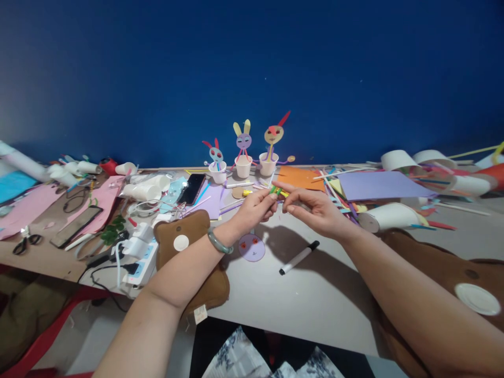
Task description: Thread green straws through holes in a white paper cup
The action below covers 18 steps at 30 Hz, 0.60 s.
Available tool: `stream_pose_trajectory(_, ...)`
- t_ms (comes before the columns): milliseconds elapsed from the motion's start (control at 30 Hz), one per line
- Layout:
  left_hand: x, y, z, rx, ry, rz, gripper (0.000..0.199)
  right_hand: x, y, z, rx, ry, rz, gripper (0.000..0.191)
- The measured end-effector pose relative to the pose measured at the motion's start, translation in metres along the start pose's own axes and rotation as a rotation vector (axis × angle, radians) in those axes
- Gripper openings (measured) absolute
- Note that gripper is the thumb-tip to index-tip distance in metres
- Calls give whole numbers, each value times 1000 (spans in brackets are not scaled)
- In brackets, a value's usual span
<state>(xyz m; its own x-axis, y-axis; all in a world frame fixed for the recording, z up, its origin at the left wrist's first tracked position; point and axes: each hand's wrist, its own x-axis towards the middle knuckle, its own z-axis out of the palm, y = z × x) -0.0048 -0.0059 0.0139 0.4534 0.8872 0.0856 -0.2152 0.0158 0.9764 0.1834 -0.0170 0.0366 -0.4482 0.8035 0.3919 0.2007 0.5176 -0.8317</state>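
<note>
My left hand [260,206], with a green bracelet on its wrist, pinches a thin green and yellow strip [276,190]. My right hand [309,206] is close beside it, index finger stretched to the strip, its thumb and other fingers apart. Under my hands lies a round purple paper face [252,247] with orange eyes and a small drawn mouth. A capped white marker [299,258] with black ends rests to its right. The material of the strip is too small to make out.
Three paper-faced figures stand in white cups [243,167] by the blue wall. A phone [192,189], orange paper [301,177] and purple paper [386,185] lie around. A brown bear-shaped pad [216,286] and a power strip [144,262] are at left; scissors [27,241] lie farther left.
</note>
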Motion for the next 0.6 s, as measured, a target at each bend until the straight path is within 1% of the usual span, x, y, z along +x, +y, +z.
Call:
stream_pose_trajectory(267, -1, 1, 0, 14, 14, 54, 44, -1, -4, 1, -73, 4, -59, 14)
stream_pose_trajectory(600, 0, 1, 1, -2, 17, -8, 37, -2, -6, 4, -6, -41, -26, 19)
